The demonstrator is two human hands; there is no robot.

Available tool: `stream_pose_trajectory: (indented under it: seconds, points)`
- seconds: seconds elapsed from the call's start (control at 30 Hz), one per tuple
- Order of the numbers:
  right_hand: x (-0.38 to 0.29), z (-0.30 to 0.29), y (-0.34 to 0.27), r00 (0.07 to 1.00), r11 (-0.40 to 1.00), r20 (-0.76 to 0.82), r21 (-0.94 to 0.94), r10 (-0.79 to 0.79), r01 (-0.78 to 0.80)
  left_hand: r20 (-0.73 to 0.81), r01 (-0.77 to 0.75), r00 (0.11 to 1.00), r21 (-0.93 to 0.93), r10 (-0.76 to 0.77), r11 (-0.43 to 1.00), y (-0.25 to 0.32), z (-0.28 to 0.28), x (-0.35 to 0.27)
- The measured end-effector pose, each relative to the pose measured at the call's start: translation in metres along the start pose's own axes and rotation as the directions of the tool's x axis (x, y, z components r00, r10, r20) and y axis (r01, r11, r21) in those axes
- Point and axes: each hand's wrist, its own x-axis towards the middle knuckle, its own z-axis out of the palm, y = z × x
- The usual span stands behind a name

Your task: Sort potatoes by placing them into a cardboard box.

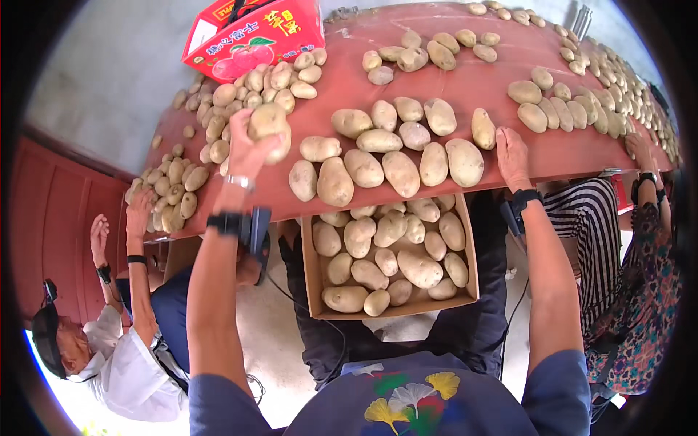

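Observation:
My left hand (241, 151) grips a large knobbly potato (268, 121), raised beside the potato heap (262, 82) at the table's back left. My right hand (512, 155) rests by the table's front edge, its fingertips at the right side of an oblong potato (483, 129). From this angle I cannot tell whether those fingers grip it. Between my hands, rows of large potatoes (380, 140) lie on the red table (272, 182). Below the edge, over my legs, a cardboard box (473, 261) holds many loose potatoes (420, 268).
A red printed fruit carton (256, 41) stands at the back left. Smaller potatoes (431, 52) lie farther back. More potatoes (567, 111) line the right side. A co-worker's hand (140, 210) touches a left pile (177, 188); another person's hand (639, 148) is at right.

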Motion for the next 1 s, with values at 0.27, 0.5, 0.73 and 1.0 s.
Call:
stream_pose_trajectory:
  seconds: [0.27,0.5,0.73,1.0]
  points:
    - [-0.004,-0.005,-0.009,0.998,0.997,0.011,0.044,0.066,-0.067,0.371,0.183,0.918,-0.085,-0.139,0.979,-0.058,0.025,0.077]
    - [-0.003,-0.003,-0.018,0.999,0.999,0.03,0.037,0.013,-0.014,0.541,0.039,0.804,0.363,-0.245,0.931,-0.115,0.014,0.077]
    - [0.004,0.0,0.002,0.999,0.999,0.029,-0.007,-0.033,0.033,-0.078,0.07,0.996,0.228,-0.053,0.971,-0.084,0.017,0.007]
    - [-0.037,-0.022,-0.042,0.741,0.262,0.212,0.845,0.637,-0.466,-0.064,-0.049,0.992,0.605,0.11,0.795,-0.138,0.004,-0.09]
